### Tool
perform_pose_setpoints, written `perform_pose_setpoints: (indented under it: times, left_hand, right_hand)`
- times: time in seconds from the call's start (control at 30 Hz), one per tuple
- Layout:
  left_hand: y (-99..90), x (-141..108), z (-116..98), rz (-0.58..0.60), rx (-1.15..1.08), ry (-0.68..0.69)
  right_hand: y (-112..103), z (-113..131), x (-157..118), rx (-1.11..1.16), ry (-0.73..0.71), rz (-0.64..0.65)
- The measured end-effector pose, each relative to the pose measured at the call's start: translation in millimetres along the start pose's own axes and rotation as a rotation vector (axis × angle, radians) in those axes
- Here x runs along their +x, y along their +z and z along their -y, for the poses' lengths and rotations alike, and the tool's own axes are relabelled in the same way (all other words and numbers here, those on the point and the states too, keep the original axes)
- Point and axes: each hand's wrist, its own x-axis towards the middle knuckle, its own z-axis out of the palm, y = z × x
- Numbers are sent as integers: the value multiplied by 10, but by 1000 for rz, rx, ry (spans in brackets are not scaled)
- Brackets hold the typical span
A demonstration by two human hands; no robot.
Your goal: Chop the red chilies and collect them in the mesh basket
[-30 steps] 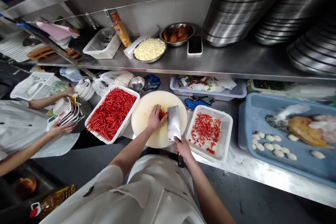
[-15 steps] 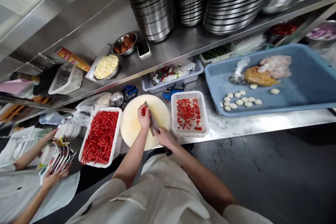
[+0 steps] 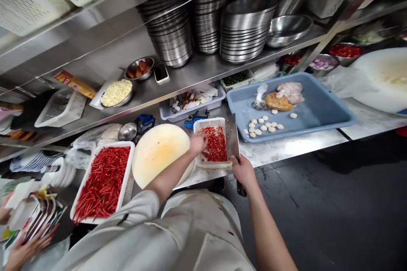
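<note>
My right hand grips a cleaver by its dark handle, with the broad blade raised along the right side of a white plastic basket. Chopped red chilies lie spread inside that basket. My left hand is over the basket's left rim, its fingers curled together toward the chilies; what they hold, if anything, is hidden. Left of it sits a round cutting board, wet and bare of chilies. Whole red chilies fill another white basket beside the board.
To the right, a blue tray holds pale rounds and meat. Metal bowls stand stacked on the shelf above. A small steel bowl and blue gloves lie behind the board. At left, a co-worker's hand holds packets.
Both hands have moved right, from the cutting board to the basket of chopped chilies. The cleaver has left the board and is now at the basket's right side. The view has shifted right.
</note>
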Motion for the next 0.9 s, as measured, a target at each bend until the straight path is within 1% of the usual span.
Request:
perform_pose_setpoints:
  times: [0.07,0.13,0.17,0.23,0.3,0.4,0.47,0.53,0.6,0.63,0.67,0.7,0.8,0.83,0.87,0.9]
  left_hand:
    - [-23,168,48,148,171,19]
    - [-23,300,60,261,244,55]
    - [-20,345,60,291,252,61]
    - [-24,389,56,332,258,68]
    - [-53,379,56,356,264,80]
    - [-131,284,44,340,247,90]
    - [-189,197,19,331,169,48]
    - [-269,142,2,353,60,0]
    - [-409,176,29,377,-15,-4]
    - [-515,238,72,360,-43,-5]
    - [-646,330,137,318,-77,-19]
    - [-800,447,226,249,-116,-54]
    - [-1316,836,575,-73,-245,-244]
    - [-1466,933,686,-155,-256,-293]
    - [-1587,998,773,-195,-261,-313]
    - [-1668,1025,828,-207,-261,-313]
  right_hand:
    - [15,-143,-76,79,42,-9]
    - [69,-210,-139,149,86,0]
    - [98,-220,-161,179,105,12]
    - [137,-216,-187,224,124,40]
    - [138,-204,-192,235,116,59]
    - [75,-209,-175,181,88,66]
    - [19,-227,-155,133,74,66]
    - [-27,-246,-132,102,67,68]
    - [-56,-258,-110,89,70,73]
    - [-64,-259,-98,87,75,80]
    - [-68,-257,-87,88,82,90]
    - [-69,-251,-74,91,91,102]
    - [-51,-217,-27,108,108,141]
    - [-37,-202,-9,115,107,150]
    - [-20,-187,11,121,101,157]
    - [0,-173,31,125,91,162]
